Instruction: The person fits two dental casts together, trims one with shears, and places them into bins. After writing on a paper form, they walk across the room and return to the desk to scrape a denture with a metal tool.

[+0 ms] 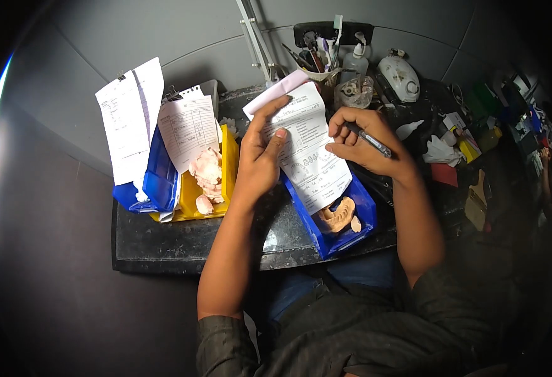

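Note:
My left hand grips the left edge of a printed paper form, thumb on its face and fingers curling over the top part. Teeth diagrams and handwriting show on the sheet, and a pinkish page is folded back at its top. In my right hand is a dark pen, its end pointing down to the right, while the fingertips touch or nearly touch the form's right edge. Beneath the form, a blue bin holds a tan dental cast and a small loose piece. The form hides the bin's far part.
To the left stand another blue bin and a yellow bin with pink casts and clipped papers. Behind are a tool holder, a clear bottle and a white device. A brush lies right.

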Demonstrator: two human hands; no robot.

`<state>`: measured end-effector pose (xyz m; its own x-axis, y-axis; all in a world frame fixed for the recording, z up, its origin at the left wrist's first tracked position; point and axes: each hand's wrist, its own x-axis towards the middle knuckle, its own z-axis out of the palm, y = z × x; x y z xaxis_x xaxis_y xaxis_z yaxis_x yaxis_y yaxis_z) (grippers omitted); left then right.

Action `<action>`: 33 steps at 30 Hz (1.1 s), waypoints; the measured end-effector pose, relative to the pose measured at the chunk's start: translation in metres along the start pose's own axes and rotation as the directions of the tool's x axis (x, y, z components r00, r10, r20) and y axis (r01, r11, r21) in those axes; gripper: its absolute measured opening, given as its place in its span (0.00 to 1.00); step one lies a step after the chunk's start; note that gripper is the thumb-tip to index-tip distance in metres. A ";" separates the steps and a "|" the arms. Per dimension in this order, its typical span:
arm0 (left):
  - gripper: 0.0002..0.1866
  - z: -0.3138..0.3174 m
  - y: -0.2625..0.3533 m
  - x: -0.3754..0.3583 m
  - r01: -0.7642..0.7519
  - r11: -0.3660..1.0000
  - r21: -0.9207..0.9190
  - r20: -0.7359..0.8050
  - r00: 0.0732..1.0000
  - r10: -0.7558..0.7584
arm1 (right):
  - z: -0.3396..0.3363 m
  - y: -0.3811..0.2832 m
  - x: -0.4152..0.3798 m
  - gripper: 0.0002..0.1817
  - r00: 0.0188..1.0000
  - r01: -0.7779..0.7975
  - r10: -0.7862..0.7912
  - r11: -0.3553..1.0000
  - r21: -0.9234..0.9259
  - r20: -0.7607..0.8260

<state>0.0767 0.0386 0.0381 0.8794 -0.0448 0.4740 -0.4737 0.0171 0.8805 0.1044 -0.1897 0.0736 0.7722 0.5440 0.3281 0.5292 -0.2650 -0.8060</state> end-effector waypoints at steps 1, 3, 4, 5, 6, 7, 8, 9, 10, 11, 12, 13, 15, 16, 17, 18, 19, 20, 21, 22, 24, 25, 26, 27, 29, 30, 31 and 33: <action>0.26 -0.001 0.001 0.000 0.002 1.000 0.000 -0.001 1.000 -0.002 | 0.000 -0.002 0.000 0.09 1.000 -0.014 0.014 1.000 0.017 -0.008; 0.26 -0.004 0.003 0.001 -0.009 1.000 0.010 0.024 1.000 0.008 | -0.002 -0.003 0.000 0.10 0.999 -0.029 0.029 0.999 0.034 -0.017; 0.26 -0.004 0.005 0.001 -0.008 1.000 0.010 0.025 1.000 0.008 | -0.003 -0.003 0.000 0.10 0.999 -0.047 0.047 0.997 0.057 -0.007; 0.30 -0.004 0.008 0.002 0.009 1.000 -0.002 0.022 1.000 -0.009 | -0.005 -0.003 0.000 0.10 0.998 -0.065 0.065 0.995 0.080 0.002; 0.34 -0.004 0.009 0.002 0.025 1.000 -0.014 0.020 0.999 -0.025 | -0.006 -0.003 0.000 0.10 0.998 -0.067 0.067 0.995 0.081 0.001; 0.34 -0.006 0.007 0.002 0.027 1.000 -0.014 0.021 0.999 -0.026 | -0.006 -0.003 0.000 0.09 0.997 -0.073 0.074 0.992 0.101 0.000; 0.38 -0.009 0.004 0.003 -0.008 0.988 -0.156 0.073 0.997 0.020 | -0.007 -0.003 0.000 0.09 0.997 -0.079 0.080 0.989 0.122 -0.001; 0.43 -0.011 0.003 0.004 -0.035 0.954 -0.297 0.118 0.990 0.073 | -0.009 -0.003 0.000 0.09 0.997 -0.080 0.081 0.989 0.123 -0.002; 0.43 -0.013 0.003 0.004 -0.035 0.954 -0.297 0.119 0.990 0.073 | -0.012 -0.002 -0.001 0.09 0.996 -0.072 0.084 0.970 0.233 -0.042; 0.46 -0.014 0.004 0.002 0.032 0.965 -0.259 0.138 0.990 0.004 | -0.013 -0.003 -0.002 0.10 0.992 -0.058 0.091 0.938 0.341 -0.081; 0.49 -0.014 0.007 0.001 0.099 0.971 -0.219 0.155 0.986 -0.066 | -0.010 -0.005 0.000 0.10 0.984 0.057 0.033 0.870 0.489 -0.174; 0.47 -0.011 0.019 -0.001 0.169 0.955 -0.244 0.161 0.978 -0.132 | -0.009 -0.006 0.001 0.11 0.978 0.071 0.062 0.803 0.591 -0.201; 0.47 -0.005 0.009 -0.001 0.093 0.976 -0.199 0.137 0.988 -0.066 | -0.015 -0.010 0.001 0.13 0.972 0.032 0.153 0.660 0.751 -0.176; 0.47 -0.004 0.007 -0.001 0.015 0.988 -0.151 0.116 0.993 0.002 | -0.015 -0.008 0.002 0.13 0.972 0.032 0.154 0.659 0.751 -0.176; 0.44 -0.006 0.008 -0.004 0.064 0.977 -0.202 0.121 0.992 -0.040 | -0.014 -0.005 0.003 0.14 0.966 0.044 0.158 0.685 0.727 -0.207; 0.44 -0.006 0.004 -0.003 0.066 0.977 -0.202 0.124 0.991 -0.041 | -0.014 -0.004 0.003 0.14 0.958 0.056 0.160 0.711 0.701 -0.238; 0.41 -0.007 -0.002 -0.003 0.021 0.992 -0.128 0.116 0.993 -0.006 | -0.013 -0.007 0.003 0.14 0.961 0.050 0.154 0.721 0.691 -0.231; 0.39 -0.007 -0.006 -0.003 -0.025 0.998 -0.052 0.110 0.994 0.030 | -0.013 -0.006 0.002 0.14 0.960 0.050 0.156 0.721 0.691 -0.232; 0.35 -0.006 -0.006 -0.003 -0.006 0.995 -0.098 0.105 0.994 0.016 | -0.012 -0.003 0.002 0.14 0.962 0.056 0.143 0.728 0.684 -0.232; 0.35 -0.005 -0.005 -0.004 -0.003 0.995 -0.099 0.106 0.994 0.014 | -0.012 -0.001 0.002 0.14 0.964 0.063 0.131 0.734 0.676 -0.231; 0.31 -0.003 -0.004 -0.004 0.013 0.979 -0.204 0.098 0.995 0.007 | -0.013 0.004 0.003 0.14 0.970 0.079 0.093 0.754 0.653 -0.225; 0.28 -0.001 -0.005 -0.003 -0.055 0.993 -0.106 0.056 0.997 0.061 | -0.013 0.005 0.003 0.13 0.975 0.097 0.053 0.772 0.628 -0.217; 0.28 -0.002 -0.009 -0.002 -0.051 0.993 -0.108 0.058 0.997 0.058 | -0.015 0.002 0.001 0.13 0.974 0.095 0.058 0.772 0.628 -0.218; 0.28 -0.003 -0.008 0.000 -0.037 0.980 -0.197 0.079 0.995 0.053 | -0.016 -0.006 -0.001 0.12 0.984 0.069 0.060 0.744 0.665 -0.170; 0.26 0.004 -0.003 -0.005 0.023 0.934 -0.357 0.054 0.999 -0.004 | -0.011 -0.005 0.000 0.09 0.986 0.117 -0.014 0.757 0.643 -0.164; 0.26 0.004 -0.005 -0.005 0.025 0.933 -0.358 0.055 0.998 -0.006 | -0.011 -0.004 -0.001 0.09 0.986 0.116 -0.011 0.757 0.644 -0.164; 0.26 0.002 -0.008 -0.004 0.033 0.933 -0.359 0.057 0.998 -0.014 | -0.011 -0.005 -0.001 0.09 0.984 0.140 -0.036 0.768 0.625 -0.176; 0.25 0.003 -0.010 -0.005 0.043 0.932 -0.360 0.059 0.998 -0.024 | -0.014 -0.004 -0.001 0.09 0.981 0.163 -0.060 0.778 0.606 -0.187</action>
<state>0.0771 0.0354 0.0271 0.8860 -0.1042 0.4519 -0.3862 0.3736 0.8434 0.1059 -0.2003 0.0835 0.7912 0.4006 0.4620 0.3248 0.3649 -0.8726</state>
